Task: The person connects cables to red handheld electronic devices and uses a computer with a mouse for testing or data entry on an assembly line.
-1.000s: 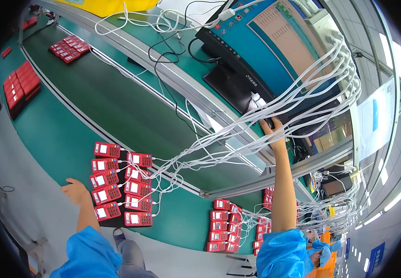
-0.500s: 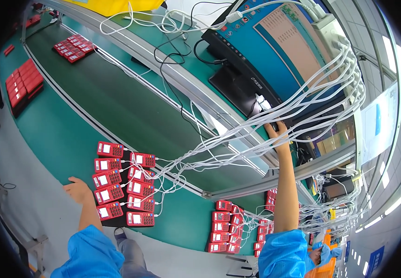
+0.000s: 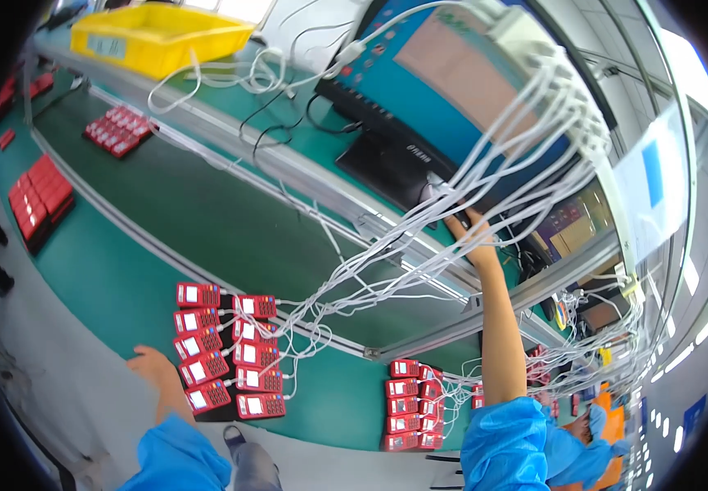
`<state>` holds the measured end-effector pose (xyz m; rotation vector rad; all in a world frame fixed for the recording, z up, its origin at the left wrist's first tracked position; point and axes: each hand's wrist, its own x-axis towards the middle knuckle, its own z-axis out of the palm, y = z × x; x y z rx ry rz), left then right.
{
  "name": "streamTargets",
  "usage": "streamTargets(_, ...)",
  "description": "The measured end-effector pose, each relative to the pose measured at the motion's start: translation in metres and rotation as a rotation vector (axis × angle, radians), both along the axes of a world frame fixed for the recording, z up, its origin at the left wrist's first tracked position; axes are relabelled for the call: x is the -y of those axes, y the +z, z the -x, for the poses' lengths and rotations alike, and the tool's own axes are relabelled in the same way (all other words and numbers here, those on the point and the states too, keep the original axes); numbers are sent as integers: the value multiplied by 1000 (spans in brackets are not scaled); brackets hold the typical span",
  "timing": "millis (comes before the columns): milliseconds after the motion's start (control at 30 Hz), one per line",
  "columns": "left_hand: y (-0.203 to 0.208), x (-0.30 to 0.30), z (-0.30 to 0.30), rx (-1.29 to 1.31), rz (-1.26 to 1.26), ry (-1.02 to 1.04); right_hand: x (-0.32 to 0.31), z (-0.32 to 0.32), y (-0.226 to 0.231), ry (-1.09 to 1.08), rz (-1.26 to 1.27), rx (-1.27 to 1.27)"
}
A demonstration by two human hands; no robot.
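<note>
My left hand (image 3: 157,370) rests on the near edge of the green table, fingers stretched out and holding nothing. Right beside it, red card payment terminals (image 3: 204,368) with keypads and white screens lie in two columns on a black tray, white cables plugged into them. My right arm reaches up to the shelf, where my right hand (image 3: 473,237) closes over a small dark object below the monitor (image 3: 460,90). White cables partly cover those fingers, so the object's kind is unclear. A small white item (image 3: 434,188) sits just beyond the fingertips.
A bundle of white cables (image 3: 387,245) runs from a white hub (image 3: 526,37) down to the terminals. More red terminals (image 3: 403,407) lie to the right, with red stacks (image 3: 40,196) at far left. A yellow bin (image 3: 162,37) stands on the shelf. Another person (image 3: 587,446) works at lower right.
The view has shifted upward, bringing more of the yellow bin into sight. My left hand stays by the terminals and my right hand stays below the monitor.
</note>
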<state>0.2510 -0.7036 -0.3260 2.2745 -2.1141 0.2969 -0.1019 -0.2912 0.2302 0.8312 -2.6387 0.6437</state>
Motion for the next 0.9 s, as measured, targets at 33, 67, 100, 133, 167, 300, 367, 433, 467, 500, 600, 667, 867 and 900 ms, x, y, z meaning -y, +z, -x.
streamTargets(33,-8,-5,3,-67,0,7,-11,11,-5,20,10,-68)
streamTargets(67,-11,2,-8,-114,9,29,-3,5,-6,25,-10,-23)
streamTargets(100,-3,-12,6,-76,33,-15,-14,9,-6,18,-6,-31)
streamTargets(133,3,-25,16,-34,65,-54,-28,17,-9,-27,-56,-121)
streamTargets(167,5,-13,1,15,94,14,-2,-2,-6,59,12,-75)
streamTargets(300,15,-9,11,-215,134,171,-6,-8,3,117,68,-81)
streamTargets(367,23,-5,10,-515,124,279,-1,-10,3,73,62,-47)
streamTargets(433,22,1,-4,-210,80,117,9,-13,3,44,63,47)
streamTargets(467,50,-20,17,-145,-105,70,-6,-13,4,5,50,38)
streamTargets(500,59,-24,13,-143,-98,67,-9,-12,3,24,52,2)
streamTargets(600,73,-35,11,136,-110,-227,-11,-12,5,30,48,-22)
streamTargets(667,85,-44,18,153,-180,-317,-20,-13,8,12,37,-50)
streamTargets(867,8,-5,10,-171,111,84,2,-12,5,47,71,13)
streamTargets(900,28,-17,26,-352,42,196,-9,-10,4,29,68,15)
